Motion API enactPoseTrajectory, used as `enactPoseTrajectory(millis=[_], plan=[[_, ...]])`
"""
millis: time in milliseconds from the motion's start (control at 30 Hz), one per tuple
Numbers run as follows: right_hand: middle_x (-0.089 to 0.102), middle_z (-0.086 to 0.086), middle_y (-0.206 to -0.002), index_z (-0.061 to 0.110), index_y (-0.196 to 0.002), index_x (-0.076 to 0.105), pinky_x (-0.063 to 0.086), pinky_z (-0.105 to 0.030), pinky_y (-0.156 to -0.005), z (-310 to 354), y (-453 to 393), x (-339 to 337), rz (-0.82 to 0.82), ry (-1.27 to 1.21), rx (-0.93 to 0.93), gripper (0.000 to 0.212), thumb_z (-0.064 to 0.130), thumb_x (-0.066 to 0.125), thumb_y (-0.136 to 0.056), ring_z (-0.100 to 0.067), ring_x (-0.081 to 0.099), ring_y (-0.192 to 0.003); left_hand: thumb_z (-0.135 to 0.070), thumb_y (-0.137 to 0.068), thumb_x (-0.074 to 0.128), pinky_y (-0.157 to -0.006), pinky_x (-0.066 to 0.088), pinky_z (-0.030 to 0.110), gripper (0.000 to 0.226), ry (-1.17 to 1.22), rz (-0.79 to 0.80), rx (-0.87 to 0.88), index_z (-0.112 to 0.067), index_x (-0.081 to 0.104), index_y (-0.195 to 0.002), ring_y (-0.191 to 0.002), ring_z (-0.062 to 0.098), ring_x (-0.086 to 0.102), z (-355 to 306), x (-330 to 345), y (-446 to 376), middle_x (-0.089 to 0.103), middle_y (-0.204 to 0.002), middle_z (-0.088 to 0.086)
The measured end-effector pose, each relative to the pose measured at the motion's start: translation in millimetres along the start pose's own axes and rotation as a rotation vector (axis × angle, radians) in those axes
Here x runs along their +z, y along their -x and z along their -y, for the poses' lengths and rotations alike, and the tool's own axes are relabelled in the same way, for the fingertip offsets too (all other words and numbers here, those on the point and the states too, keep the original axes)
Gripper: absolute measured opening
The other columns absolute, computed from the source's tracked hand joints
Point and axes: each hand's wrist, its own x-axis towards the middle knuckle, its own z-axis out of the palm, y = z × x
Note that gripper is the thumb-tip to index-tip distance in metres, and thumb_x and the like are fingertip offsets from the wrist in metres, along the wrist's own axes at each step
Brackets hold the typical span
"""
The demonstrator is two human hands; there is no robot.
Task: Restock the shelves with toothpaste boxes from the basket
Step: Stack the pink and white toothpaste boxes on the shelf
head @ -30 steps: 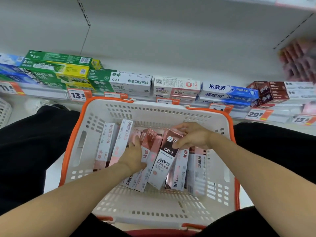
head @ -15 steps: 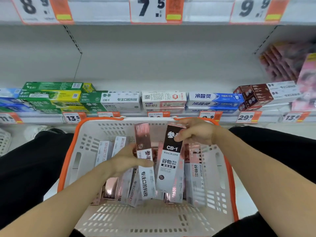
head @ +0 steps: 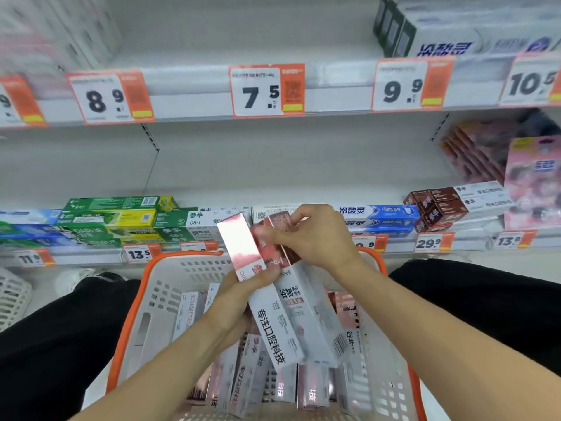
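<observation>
Boxes [head: 273,302] above basket rim [head: 133,302]

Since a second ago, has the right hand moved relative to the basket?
Yes. The right hand rose from among the boxes to above the basket far rim, gripping a toothpaste box.

Pink-wht boxes [head: 274,317], wht-orange basket [head: 145,323]

— What sits on the lower shelf [head: 91,259]?
— Flat stacks of toothpaste boxes: green and yellow ones [head: 115,212] beyond and left of the left grip [head: 239,299], blue ones [head: 379,218] just right of the right grip [head: 315,235], dark red ones [head: 437,208] further right.
— And the upper shelf [head: 194,98]?
— White boxes [head: 455,28] high to the right, price tags [head: 267,89] along its edge.
— The floor?
— A white basket [head: 158,299] with an orange rim stands below both grips.
</observation>
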Motion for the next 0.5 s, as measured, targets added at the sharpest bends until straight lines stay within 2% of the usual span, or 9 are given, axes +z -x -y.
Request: enactPoseTrajectory(millis=[67, 167, 233, 300, 400, 500], plan=[[0.073, 0.006, -0.067, 0.023, -0.077, 0.076, 0.058, -0.027, -0.068, 3, -2, -10, 0.111, -0.055, -0.040, 0.042, 0.064, 0.081, -0.066, -0.001, 0.068, -0.063, -0.034, -0.070, 0.087, -0.106, 0.041, 0.066, 0.063, 0.071, -0.024, 0.030, -0.008, 0.066, -0.123, -0.117, 0.047, 0.062, -9, 1, 1, 0.066, -0.125, 0.025], [0.078, 0.004, -0.096, 0.019, -0.108, 0.078, 0.058, -0.038, -0.093, 5, -4, -27, 0.355, -0.199, -0.027, 0.029, 0.032, 0.081, -0.082, -0.009, 0.074, -0.091, -0.033, -0.082, 0.077, -0.110, 0.039, 0.061, 0.056, 0.120, 0.004, 0.068, -0.007, 0.063, -0.129, -0.121, 0.044, 0.060, -23, 2, 1, 0.065, -0.128, 0.023], [0.075, 0.005, -0.113, 0.025, -0.128, 0.068, 0.053, -0.042, -0.101, 1, -5, -31, 0.472, -0.243, -0.047, 0.044, 0.017, 0.079, -0.085, -0.012, 0.070, -0.107, -0.034, -0.088, 0.069, -0.109, 0.041, 0.059, 0.052, 0.127, -0.003, 0.099, -0.006, 0.061, -0.131, -0.121, 0.043, 0.060, -32, 2, 1, 0.066, -0.128, 0.022], [0.069, 0.004, -0.126, 0.045, -0.140, 0.052, 0.052, -0.046, -0.102, -4, -4, -31, 0.548, -0.246, -0.085, 0.065, 0.016, 0.076, -0.087, -0.016, 0.066, -0.115, -0.039, -0.091, 0.061, -0.106, 0.044, 0.056, 0.052, 0.137, 0.010, 0.119, -0.009, 0.060, -0.133, -0.122, 0.040, 0.060, -40, 3, 2, 0.066, -0.129, 0.019], [0.070, 0.000, -0.122, 0.055, -0.142, 0.042, 0.057, -0.044, -0.095, -8, -1, -28, 0.526, -0.276, -0.100, 0.078, 0.023, 0.081, -0.084, -0.018, 0.071, -0.105, -0.047, -0.080, 0.073, -0.097, 0.052, 0.053, 0.065, 0.051, 0.062, 0.153, -0.012, 0.061, -0.134, -0.119, 0.038, 0.063, -49, 5, 5, 0.066, -0.130, 0.018], [0.071, 0.006, -0.111, 0.054, -0.143, 0.042, 0.057, -0.034, -0.090, -1, 3, -23, 0.363, -0.209, -0.123, 0.086, 0.039, 0.089, -0.072, -0.008, 0.071, -0.093, -0.042, -0.065, 0.087, -0.085, 0.059, 0.047, 0.064, -0.020, 0.038, 0.171, -0.012, 0.071, -0.120, -0.109, 0.038, 0.069, -57, 11, 7, 0.071, -0.119, 0.018]])
